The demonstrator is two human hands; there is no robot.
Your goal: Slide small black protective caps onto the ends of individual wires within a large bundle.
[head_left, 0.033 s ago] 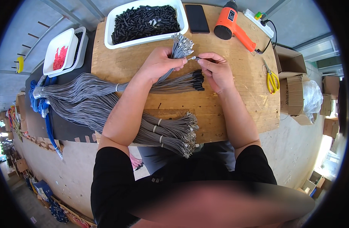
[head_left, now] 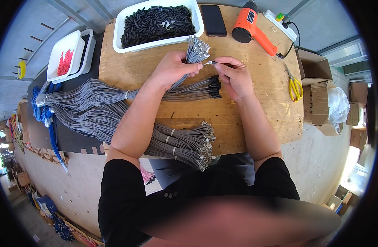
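Note:
My left hand [head_left: 174, 68] is closed round a bundle of grey wires [head_left: 194, 53] whose bare metal terminals fan out above the fist. One wire's silvery terminal [head_left: 208, 63] sticks out to the right past the thumb. At its end my right hand [head_left: 234, 76] pinches a small black sleeve [head_left: 214, 63], mostly hidden by the fingers. Below the hands lie grey wires with black sleeves on their ends [head_left: 214, 87]. Nearer me rest several tied wire bundles [head_left: 168, 140] with bare metal terminals [head_left: 203, 144].
Behind the hands a white tub [head_left: 118, 39] holds many black sleeves. A phone [head_left: 213, 20], an orange heat gun [head_left: 248, 26] and a power strip [head_left: 281, 24] lie to its right. Yellow-handled scissors [head_left: 295, 88] are near the right edge. Stacked white trays [head_left: 53, 61] with red pieces stand left.

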